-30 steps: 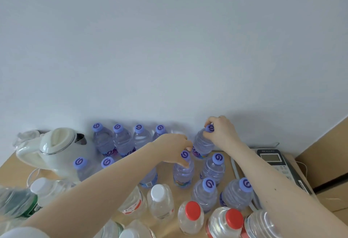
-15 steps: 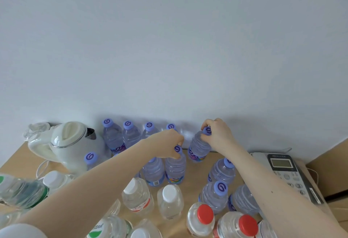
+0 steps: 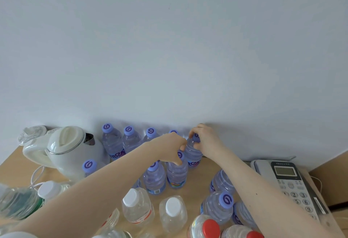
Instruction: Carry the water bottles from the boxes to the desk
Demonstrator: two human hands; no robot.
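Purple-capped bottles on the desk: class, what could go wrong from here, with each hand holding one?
Risk one: the left hand grips the near bottle and the right hand the far bottle only at the caps; they stand close, so either could knock the other. Risk two: the right forearm passes close to a front bottle; drawing back might topple it.

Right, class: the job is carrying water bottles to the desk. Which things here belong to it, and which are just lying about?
Job: left hand gripping the front purple-capped bottle; right hand gripping the back purple-capped bottle; other bottles standing on the desk.
Lying about: white kettle; telephone.
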